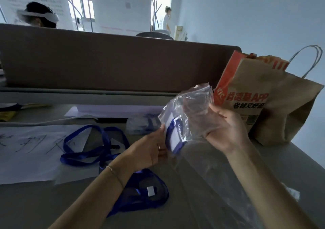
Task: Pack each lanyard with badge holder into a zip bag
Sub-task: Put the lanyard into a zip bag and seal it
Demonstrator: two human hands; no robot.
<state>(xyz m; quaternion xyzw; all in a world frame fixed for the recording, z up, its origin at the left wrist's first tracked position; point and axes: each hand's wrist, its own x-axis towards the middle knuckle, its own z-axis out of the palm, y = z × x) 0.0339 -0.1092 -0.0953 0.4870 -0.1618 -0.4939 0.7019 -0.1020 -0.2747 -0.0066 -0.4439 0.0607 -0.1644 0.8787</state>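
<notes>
Forearms, two, bare, enter from the bottom edge; elbows cut off. Left hand [149, 149]: thin bracelet at the wrist, ring on one finger, fingers curled round the lower edge of a blue-framed badge holder [174, 137]; fingertips hidden behind it. Right hand [226, 130]: fingers pinch the side of a clear zip bag [190, 109], held above the grey worktop [290, 162]. Badge holder sits partly inside the bag; how far is hard to judge through the creased film. Blue lanyard [140, 193]: trails beneath the left forearm, partly hidden, white tag showing. Second blue lanyard [91, 146]: looped on the worktop, overlapping a white paper sheet [26, 155] with handwritten marks, blurred. Packed bags [140, 125]: small pile behind the left hand, contents indistinct. Brown paper carrier bag [274, 105]: stands right, just behind the zip bag. Brown partition [114, 61]: behind.
</notes>
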